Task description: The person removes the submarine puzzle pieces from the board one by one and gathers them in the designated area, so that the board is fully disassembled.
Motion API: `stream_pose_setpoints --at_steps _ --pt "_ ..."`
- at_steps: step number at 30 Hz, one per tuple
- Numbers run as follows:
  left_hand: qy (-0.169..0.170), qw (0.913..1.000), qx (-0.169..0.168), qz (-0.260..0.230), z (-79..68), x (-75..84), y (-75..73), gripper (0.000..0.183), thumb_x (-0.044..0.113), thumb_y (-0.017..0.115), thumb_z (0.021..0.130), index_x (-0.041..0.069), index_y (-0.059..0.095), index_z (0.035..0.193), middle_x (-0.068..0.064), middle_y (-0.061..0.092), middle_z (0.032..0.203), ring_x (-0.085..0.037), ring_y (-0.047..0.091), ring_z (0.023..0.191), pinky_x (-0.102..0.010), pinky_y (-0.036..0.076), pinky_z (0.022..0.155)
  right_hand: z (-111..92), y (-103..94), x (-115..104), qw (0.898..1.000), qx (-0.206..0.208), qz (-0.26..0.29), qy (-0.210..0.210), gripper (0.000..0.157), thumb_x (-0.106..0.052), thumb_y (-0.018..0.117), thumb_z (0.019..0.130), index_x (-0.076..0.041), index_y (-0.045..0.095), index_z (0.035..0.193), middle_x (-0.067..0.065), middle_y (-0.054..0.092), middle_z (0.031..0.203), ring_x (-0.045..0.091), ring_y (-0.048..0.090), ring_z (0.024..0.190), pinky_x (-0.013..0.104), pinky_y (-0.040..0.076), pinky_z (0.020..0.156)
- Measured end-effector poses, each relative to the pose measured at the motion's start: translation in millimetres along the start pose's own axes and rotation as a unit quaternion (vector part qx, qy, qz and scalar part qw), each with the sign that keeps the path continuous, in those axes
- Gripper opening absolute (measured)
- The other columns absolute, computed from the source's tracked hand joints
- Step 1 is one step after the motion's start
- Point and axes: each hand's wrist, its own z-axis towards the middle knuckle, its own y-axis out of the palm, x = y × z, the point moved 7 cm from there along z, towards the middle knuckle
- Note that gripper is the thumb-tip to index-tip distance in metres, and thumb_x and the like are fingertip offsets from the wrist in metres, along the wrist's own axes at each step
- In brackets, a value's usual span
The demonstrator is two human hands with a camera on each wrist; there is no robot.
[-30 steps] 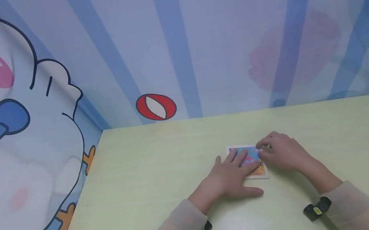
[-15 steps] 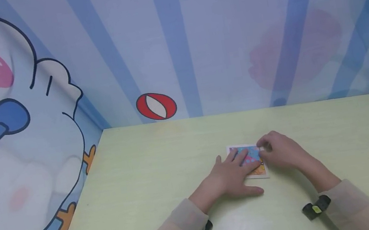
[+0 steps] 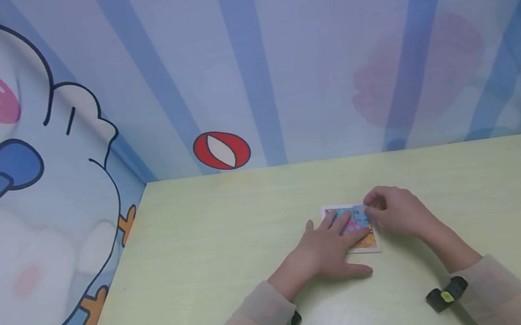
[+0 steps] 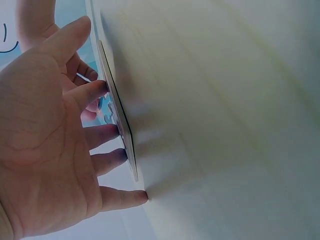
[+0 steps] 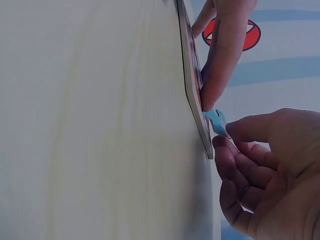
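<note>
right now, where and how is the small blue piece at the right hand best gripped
Pinch the blue piece by its raised outer end, probably coming from the person's right. It looks thin and tilts up off the board, so that end is exposed, while the left hand presses the board from the opposite side. The right hand pinches it there.

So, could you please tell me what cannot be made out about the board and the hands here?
Board, head view: much of its picture lies under the left hand, and the finer print is too small.
Blue piece, right wrist view: the right hand covers part of it with its fingers; whether it touches the board is unclear at this angle.
Left hand, right wrist view: cut off by the top edge.
</note>
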Motion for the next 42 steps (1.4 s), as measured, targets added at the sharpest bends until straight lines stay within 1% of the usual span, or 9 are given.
stream_pose_setpoints --at_steps 3,6,8,15,21,24,27,34,42 --pt "0.000 1.0000 -0.004 0.002 -0.3 1.3 -0.6 0.081 0.080 0.049 0.092 0.047 0.029 0.163 0.003 0.011 0.174 -0.025 0.008 0.159 -0.066 0.026 0.117 1 0.9 3 1.000 0.005 0.006 -0.003 0.021 -0.020 0.066 0.101 -0.004 0.070 0.113 0.007 0.072 0.097 0.029 0.066 0.094 0.051 0.051 0.085" --pt "-0.003 1.0000 -0.007 0.003 -0.8 2.2 -0.9 0.080 0.080 0.050 0.092 0.047 0.029 0.162 0.003 0.011 0.174 -0.025 0.008 0.159 -0.065 0.026 0.117 0 0.1 5 1.000 0.009 0.012 -0.006 0.020 -0.020 0.064 0.101 -0.005 0.070 0.113 0.007 0.072 0.099 0.032 0.067 0.100 0.054 0.051 0.090" --pt "-0.005 0.9999 -0.009 0.004 -1.1 2.5 -0.8 0.080 0.080 0.050 0.092 0.047 0.029 0.162 0.003 0.011 0.174 -0.025 0.009 0.159 -0.065 0.026 0.117 -1 -2.4 8 1.000 0.014 0.017 -0.010 0.020 -0.019 0.064 0.101 -0.005 0.071 0.114 0.008 0.073 0.100 0.033 0.067 0.102 0.055 0.051 0.090" --pt "-0.011 0.9999 -0.012 0.000 -1.8 2.7 -0.5 0.081 0.079 0.051 0.092 0.047 0.029 0.163 0.003 0.011 0.174 -0.024 0.008 0.159 -0.065 0.025 0.117 -5 -20.5 20 0.999 0.032 0.029 -0.010 0.020 -0.019 0.065 0.101 -0.004 0.071 0.114 0.009 0.074 0.101 0.029 0.068 0.096 0.046 0.053 0.083" --pt "-0.016 0.9997 -0.013 -0.016 -1.9 1.8 1.6 0.082 0.078 0.054 0.091 0.047 0.028 0.163 0.005 0.010 0.174 -0.024 0.007 0.159 -0.065 0.023 0.118 -12 -38.3 37 0.999 0.034 0.033 0.001 0.024 -0.020 0.065 0.102 -0.003 0.070 0.118 0.012 0.073 0.106 0.033 0.068 0.101 0.045 0.052 0.083" --pt "-0.015 0.9997 -0.011 -0.015 -2.2 1.4 1.8 0.082 0.077 0.055 0.092 0.047 0.027 0.163 0.005 0.009 0.174 -0.024 0.007 0.159 -0.066 0.023 0.118 -15 -46.5 48 0.999 0.031 0.032 0.011 0.026 -0.022 0.064 0.103 -0.002 0.070 0.119 0.012 0.073 0.107 0.033 0.067 0.102 0.042 0.051 0.080" --pt "-0.014 0.9998 -0.009 -0.015 -2.2 1.0 2.0 0.082 0.076 0.055 0.092 0.047 0.027 0.163 0.004 0.009 0.174 -0.024 0.007 0.159 -0.066 0.023 0.118 -19 -54.6 57 0.999 0.026 0.034 0.022 0.028 -0.023 0.063 0.104 -0.001 0.069 0.121 0.013 0.072 0.107 0.030 0.067 0.099 0.039 0.051 0.077" --pt "-0.011 0.9999 -0.005 -0.011 -1.6 1.2 1.6 0.082 0.076 0.056 0.092 0.046 0.027 0.163 0.004 0.010 0.174 -0.024 0.008 0.159 -0.066 0.023 0.118 -28 -65.9 85 0.998 0.012 0.035 0.042 0.032 -0.023 0.061 0.105 0.003 0.065 0.122 0.017 0.071 0.108 0.022 0.066 0.083 0.036 0.053 0.068" --pt "-0.008 0.9999 -0.004 -0.006 -1.1 2.1 -0.3 0.082 0.075 0.056 0.092 0.046 0.027 0.163 0.003 0.010 0.174 -0.025 0.008 0.159 -0.066 0.025 0.117 -33 -74.3 106 0.998 0.011 0.022 0.057 0.033 -0.021 0.061 0.104 0.006 0.065 0.122 0.018 0.071 0.106 0.021 0.066 0.081 0.035 0.054 0.066"
